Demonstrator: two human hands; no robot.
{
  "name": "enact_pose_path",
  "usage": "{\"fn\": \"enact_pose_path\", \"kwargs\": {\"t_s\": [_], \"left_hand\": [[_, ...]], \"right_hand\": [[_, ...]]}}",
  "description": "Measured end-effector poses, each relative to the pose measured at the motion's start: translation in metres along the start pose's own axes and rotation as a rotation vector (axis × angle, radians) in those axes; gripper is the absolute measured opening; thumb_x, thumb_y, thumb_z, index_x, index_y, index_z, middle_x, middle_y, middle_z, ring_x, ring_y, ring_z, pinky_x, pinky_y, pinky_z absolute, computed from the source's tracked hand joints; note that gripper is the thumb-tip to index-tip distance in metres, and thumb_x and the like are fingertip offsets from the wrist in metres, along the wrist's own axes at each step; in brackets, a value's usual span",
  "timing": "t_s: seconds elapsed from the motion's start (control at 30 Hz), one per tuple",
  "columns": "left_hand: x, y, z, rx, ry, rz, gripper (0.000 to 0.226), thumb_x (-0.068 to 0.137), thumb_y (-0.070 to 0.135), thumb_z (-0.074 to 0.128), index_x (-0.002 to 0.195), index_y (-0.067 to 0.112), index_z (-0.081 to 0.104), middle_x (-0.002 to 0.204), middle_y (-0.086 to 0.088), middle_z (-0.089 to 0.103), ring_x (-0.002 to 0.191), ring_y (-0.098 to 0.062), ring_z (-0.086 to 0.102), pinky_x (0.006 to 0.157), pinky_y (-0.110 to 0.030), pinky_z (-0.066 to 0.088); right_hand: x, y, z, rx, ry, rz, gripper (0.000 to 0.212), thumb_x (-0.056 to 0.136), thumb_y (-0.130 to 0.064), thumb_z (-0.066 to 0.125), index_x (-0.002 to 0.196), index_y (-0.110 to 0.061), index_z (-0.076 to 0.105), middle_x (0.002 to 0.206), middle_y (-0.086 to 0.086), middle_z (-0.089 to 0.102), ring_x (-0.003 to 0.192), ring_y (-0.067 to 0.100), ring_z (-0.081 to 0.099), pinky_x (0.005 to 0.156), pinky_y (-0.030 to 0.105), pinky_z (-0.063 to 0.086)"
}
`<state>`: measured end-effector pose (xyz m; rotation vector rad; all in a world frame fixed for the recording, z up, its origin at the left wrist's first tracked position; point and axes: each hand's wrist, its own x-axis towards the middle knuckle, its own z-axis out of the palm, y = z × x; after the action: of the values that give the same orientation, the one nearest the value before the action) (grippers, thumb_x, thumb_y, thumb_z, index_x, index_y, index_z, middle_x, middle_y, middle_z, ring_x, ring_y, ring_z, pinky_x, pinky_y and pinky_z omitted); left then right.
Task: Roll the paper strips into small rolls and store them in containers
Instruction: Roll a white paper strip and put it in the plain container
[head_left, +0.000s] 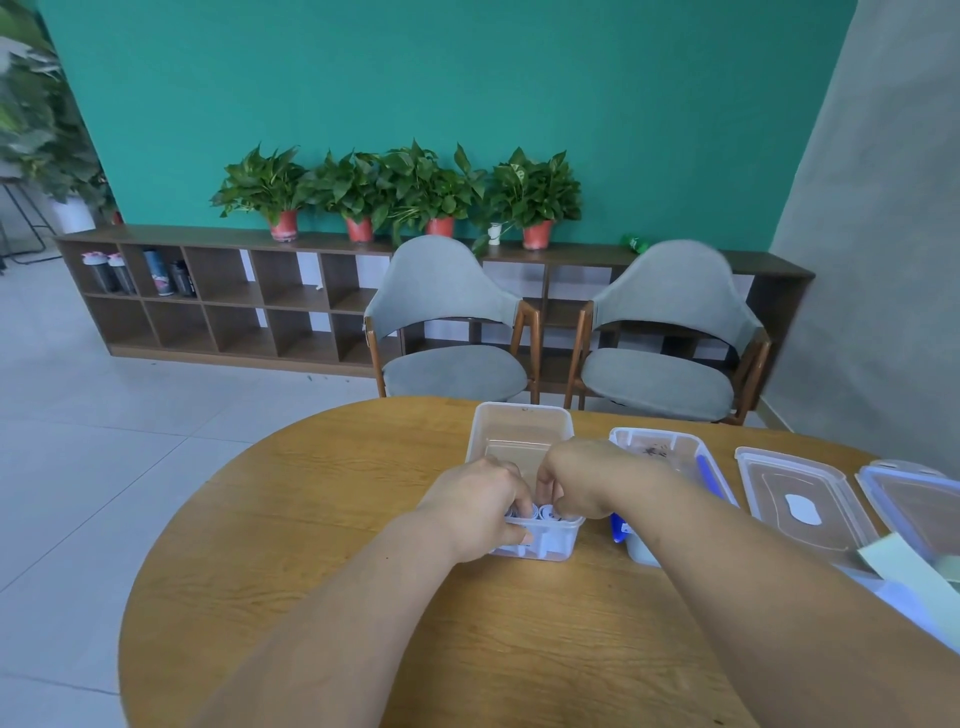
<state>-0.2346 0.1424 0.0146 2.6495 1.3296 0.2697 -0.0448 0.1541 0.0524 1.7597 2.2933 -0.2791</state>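
Small white-and-blue paper rolls (549, 513) stand on end, packed together at the near end of a clear plastic container (523, 415) on the tabletop (332, 519).

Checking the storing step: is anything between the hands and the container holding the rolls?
Nothing visible. The clear container has no lid on, and the left hand and right hand are at its near end, at the paper rolls inside.
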Motion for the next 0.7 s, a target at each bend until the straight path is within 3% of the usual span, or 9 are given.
{"fn": "enact_pose_path", "kwargs": {"t_s": [0.33,0.5,0.7], "left_hand": [[-0.002,-0.002,-0.007,0.034,-0.014,-0.017,0.044,0.083,0.043,0.085,0.124,0.033,0.072,0.123,0.011,0.065,0.113,-0.013,0.059,0.089,-0.035,0.055],[-0.004,-0.001,-0.013,0.034,-0.023,-0.036,0.044,0.082,0.041,0.086,0.124,0.034,0.071,0.124,0.011,0.065,0.116,-0.013,0.059,0.093,-0.038,0.056],[-0.007,0.006,-0.022,0.045,-0.028,-0.066,0.049,0.082,0.044,0.085,0.127,0.035,0.068,0.128,0.012,0.062,0.120,-0.013,0.059,0.096,-0.038,0.055]], "right_hand": [[0.003,0.001,0.003,-0.013,0.009,0.035,0.029,0.091,-0.025,0.074,0.117,-0.038,0.073,0.114,-0.010,0.070,0.103,0.018,0.066,0.088,0.036,0.058],[0.003,0.002,0.003,-0.018,0.032,0.053,0.032,0.090,-0.017,0.070,0.109,-0.042,0.072,0.109,-0.011,0.068,0.099,0.018,0.066,0.083,0.034,0.059],[-0.016,0.006,-0.008,-0.012,0.141,0.040,0.034,0.095,-0.019,0.061,0.120,-0.040,0.070,0.114,-0.008,0.065,0.110,0.020,0.061,0.088,0.035,0.055]]}}
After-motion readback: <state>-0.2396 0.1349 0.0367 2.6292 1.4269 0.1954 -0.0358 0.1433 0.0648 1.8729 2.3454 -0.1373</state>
